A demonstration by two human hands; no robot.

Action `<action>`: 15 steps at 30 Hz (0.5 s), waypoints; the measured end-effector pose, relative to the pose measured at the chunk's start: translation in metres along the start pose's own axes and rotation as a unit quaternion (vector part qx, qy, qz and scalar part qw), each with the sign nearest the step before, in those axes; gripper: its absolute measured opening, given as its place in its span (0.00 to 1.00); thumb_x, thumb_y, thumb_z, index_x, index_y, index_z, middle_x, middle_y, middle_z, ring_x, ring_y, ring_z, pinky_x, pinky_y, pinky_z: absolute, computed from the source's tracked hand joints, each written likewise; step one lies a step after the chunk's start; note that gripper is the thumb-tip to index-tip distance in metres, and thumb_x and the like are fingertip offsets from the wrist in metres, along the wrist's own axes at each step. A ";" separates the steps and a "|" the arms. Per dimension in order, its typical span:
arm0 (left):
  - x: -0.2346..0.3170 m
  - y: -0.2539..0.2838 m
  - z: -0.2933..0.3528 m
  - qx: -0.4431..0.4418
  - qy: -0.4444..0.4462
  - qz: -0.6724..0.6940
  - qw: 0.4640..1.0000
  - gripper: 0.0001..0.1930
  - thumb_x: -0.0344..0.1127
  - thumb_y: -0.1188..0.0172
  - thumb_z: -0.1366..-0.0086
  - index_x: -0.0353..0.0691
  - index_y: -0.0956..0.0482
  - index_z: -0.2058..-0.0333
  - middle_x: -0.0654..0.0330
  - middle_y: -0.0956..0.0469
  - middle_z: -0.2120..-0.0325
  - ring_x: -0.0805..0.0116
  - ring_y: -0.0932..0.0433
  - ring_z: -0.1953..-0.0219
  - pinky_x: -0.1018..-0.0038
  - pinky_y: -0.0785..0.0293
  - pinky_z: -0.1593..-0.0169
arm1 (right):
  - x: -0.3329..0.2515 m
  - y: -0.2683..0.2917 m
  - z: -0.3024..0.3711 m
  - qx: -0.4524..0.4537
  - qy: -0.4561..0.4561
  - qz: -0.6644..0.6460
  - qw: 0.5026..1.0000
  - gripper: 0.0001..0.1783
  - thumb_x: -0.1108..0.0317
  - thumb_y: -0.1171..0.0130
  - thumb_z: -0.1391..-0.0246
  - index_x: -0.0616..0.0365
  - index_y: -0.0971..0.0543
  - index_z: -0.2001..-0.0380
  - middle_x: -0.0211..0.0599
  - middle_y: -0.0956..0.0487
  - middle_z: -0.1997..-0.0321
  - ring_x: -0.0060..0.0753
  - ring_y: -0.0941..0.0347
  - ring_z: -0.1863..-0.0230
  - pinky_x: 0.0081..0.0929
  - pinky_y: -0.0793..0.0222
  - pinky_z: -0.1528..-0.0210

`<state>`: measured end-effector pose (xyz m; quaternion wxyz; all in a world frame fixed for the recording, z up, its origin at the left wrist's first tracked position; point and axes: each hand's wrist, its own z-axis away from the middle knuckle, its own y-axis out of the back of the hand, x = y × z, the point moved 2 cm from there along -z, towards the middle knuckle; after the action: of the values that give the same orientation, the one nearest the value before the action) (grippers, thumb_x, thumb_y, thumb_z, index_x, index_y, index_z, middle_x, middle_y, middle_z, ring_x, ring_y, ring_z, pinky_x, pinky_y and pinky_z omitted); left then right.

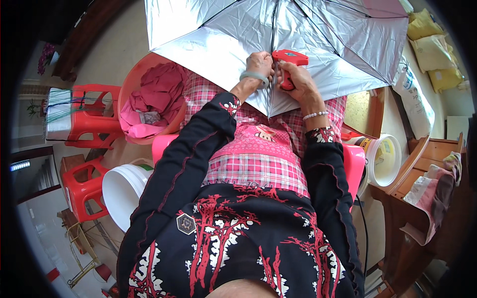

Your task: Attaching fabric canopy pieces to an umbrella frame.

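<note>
An open umbrella (213, 54), its silver underside and dark ribs facing me, spreads over my lap. My left hand (259, 64), with a pale bangle at the wrist, is closed on the umbrella's rib and fabric near the middle of its near part. Right beside it, my right hand (298, 82) wraps round the handle of a red pistol-shaped hand tool (291, 56). The tool's narrow end points left, close to the left fingers and the dark rib. What lies between the fingertips and the tool's tip is too small to make out.
A large tub (133, 82) heaped with pink cloth (161, 92) stands at my left, near red stools (94, 116) and a white bucket (124, 191). To the right are another bucket (386, 160), wooden furniture (422, 159) with cloths, and yellowish sacks (432, 47).
</note>
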<state>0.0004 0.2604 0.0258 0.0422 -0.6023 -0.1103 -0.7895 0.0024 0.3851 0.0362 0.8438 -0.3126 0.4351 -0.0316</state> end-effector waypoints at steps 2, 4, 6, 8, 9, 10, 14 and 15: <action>-0.007 0.003 -0.007 0.028 -0.006 0.001 1.000 0.08 0.31 0.52 0.43 0.33 0.26 0.73 0.62 0.29 0.88 0.74 0.32 0.90 0.79 0.36 0.87 | -0.006 -0.010 0.010 0.010 0.007 -0.015 1.000 0.12 0.68 0.51 0.50 0.65 0.32 0.64 0.42 0.26 0.76 0.34 0.27 0.78 0.31 0.28 0.77; -0.021 0.014 -0.032 0.023 -0.064 -0.156 0.985 0.09 0.31 0.53 0.45 0.34 0.24 0.74 0.55 0.25 0.85 0.66 0.26 0.84 0.72 0.29 0.76 | -0.017 -0.016 0.020 0.029 0.032 0.062 0.997 0.14 0.67 0.51 0.50 0.66 0.31 0.63 0.45 0.25 0.72 0.35 0.25 0.74 0.30 0.27 0.73; -0.016 0.025 -0.046 0.015 -0.093 -0.233 0.968 0.10 0.31 0.53 0.47 0.35 0.23 0.75 0.51 0.23 0.83 0.62 0.23 0.82 0.69 0.25 0.70 | -0.036 -0.021 0.039 0.044 0.047 0.097 0.993 0.14 0.66 0.51 0.49 0.67 0.31 0.62 0.46 0.24 0.70 0.36 0.24 0.72 0.30 0.26 0.71; 0.010 0.051 -0.048 -0.077 -0.178 -0.429 0.882 0.10 0.32 0.52 0.49 0.37 0.22 0.75 0.48 0.23 0.80 0.56 0.22 0.74 0.68 0.26 0.63 | -0.064 -0.029 0.065 0.115 0.129 0.187 0.967 0.16 0.66 0.52 0.49 0.69 0.31 0.62 0.46 0.25 0.69 0.36 0.25 0.72 0.29 0.27 0.71; 0.032 0.067 -0.046 -0.119 -0.133 -0.442 0.879 0.10 0.32 0.52 0.48 0.37 0.21 0.75 0.47 0.24 0.79 0.54 0.22 0.72 0.67 0.27 0.62 | -0.073 -0.033 0.075 0.114 0.126 0.186 0.968 0.16 0.66 0.52 0.49 0.69 0.31 0.62 0.46 0.25 0.69 0.36 0.25 0.72 0.29 0.27 0.71; 0.045 0.086 -0.047 -0.161 -0.086 -0.453 0.873 0.10 0.33 0.51 0.48 0.37 0.21 0.74 0.46 0.24 0.77 0.52 0.23 0.70 0.65 0.27 0.61 | -0.082 -0.037 0.085 0.135 0.155 0.240 0.949 0.16 0.66 0.51 0.49 0.69 0.31 0.62 0.46 0.25 0.69 0.35 0.25 0.72 0.28 0.27 0.71; 0.059 0.151 -0.073 -0.001 -0.278 -0.673 0.686 0.12 0.36 0.49 0.48 0.34 0.21 0.73 0.46 0.23 0.74 0.53 0.23 0.67 0.65 0.27 0.61 | -0.087 -0.039 0.087 0.166 0.207 0.346 0.900 0.18 0.65 0.51 0.50 0.70 0.32 0.62 0.46 0.25 0.70 0.34 0.25 0.73 0.26 0.28 0.72; 0.064 0.156 -0.072 0.086 -0.275 -0.696 0.658 0.12 0.37 0.49 0.47 0.34 0.22 0.73 0.46 0.23 0.73 0.52 0.23 0.67 0.65 0.28 0.60 | -0.080 -0.032 0.079 0.165 0.201 0.347 0.901 0.18 0.64 0.51 0.51 0.70 0.32 0.62 0.45 0.25 0.70 0.34 0.25 0.73 0.25 0.28 0.72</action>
<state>-0.0538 0.0964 0.0887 -0.4999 -0.5329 -0.5714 -0.3736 0.0190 0.4249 0.1451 0.7354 0.0148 0.6649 0.1301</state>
